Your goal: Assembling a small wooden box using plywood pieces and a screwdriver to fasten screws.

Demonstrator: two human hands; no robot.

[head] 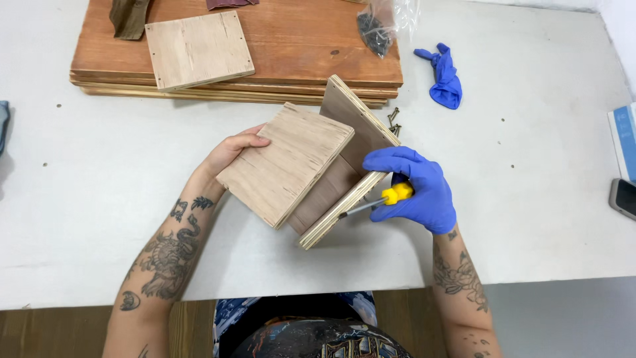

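At the centre of the white table (99, 199), we find a plywood assembly (311, 172) of joined panels, tipped up on edge, one broad panel facing the camera and an outer panel standing crosswise behind it.

We note that our right hand (414, 189), in a blue glove, is wrapped around the yellow handle of a screwdriver (381, 200). The tool's long axis runs nearly level, from the handle at the right to the tip at the left, and the tip meets the outer face of the crosswise panel close to its near end. The assembly therefore lies directly left of that hand, in line with the shaft. This hand is the nearer to the point of contact.

Our left hand (228, 154), bare, lies against the far left edge of the broad panel, fingers curled onto its face, bracing it from the side opposite the tool.

Beyond the assembly we record a stack of stained boards (298, 40) with a loose plywood square (199, 50) on top, a few screws (393, 120) just beside the upper corner of the assembly, a clear bag of screws (377, 26), and a discarded blue glove (444, 79) well apart to the right.
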